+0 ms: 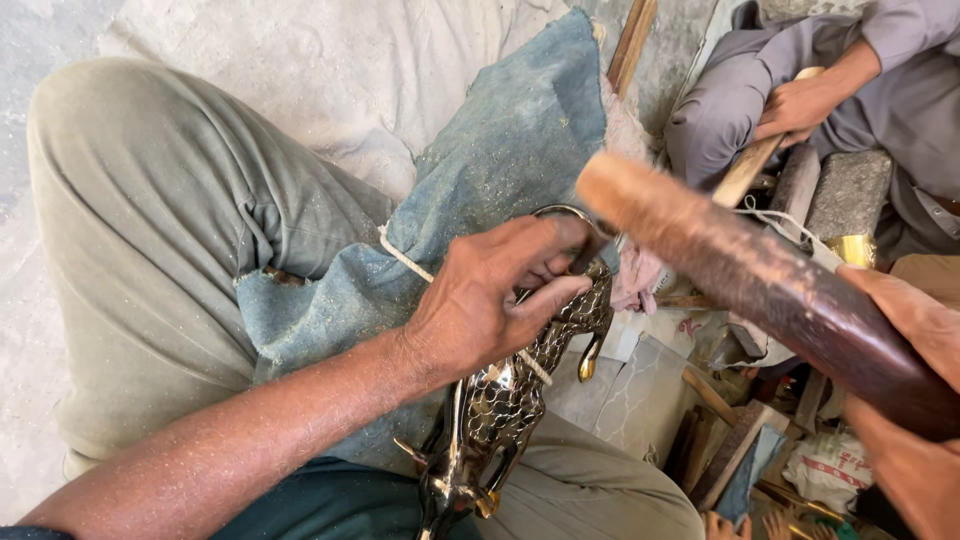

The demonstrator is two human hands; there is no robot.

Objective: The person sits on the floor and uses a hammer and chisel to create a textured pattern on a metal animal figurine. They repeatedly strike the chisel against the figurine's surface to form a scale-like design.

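Gripping a dark, gold-patterned metal animal figurine [510, 385] near the centre of the frame, the left hand [490, 295] has its fingers curled shut around the upper part of the piece, thumb pressed along one side. The figurine runs from the hand down toward the bottom centre, where its shiny brass-coloured legs point outward, and it rests against a worn blue cloth [500, 150] spread over the person's lap. Olive-green trousers [150, 230] fill the left half of the frame.

At the right edge, the right hand [915, 400] is closed around a thick reddish-brown wooden club [740, 265], which slants up toward the centre so that its pale rounded end sits just above the left hand's fingers.

In the upper right corner another person in grey clothing sits close by, a hand [800, 105] wrapped around a light wooden stick [755, 160]. Scraps of wood, stone blocks and bags lie on the floor at lower right.
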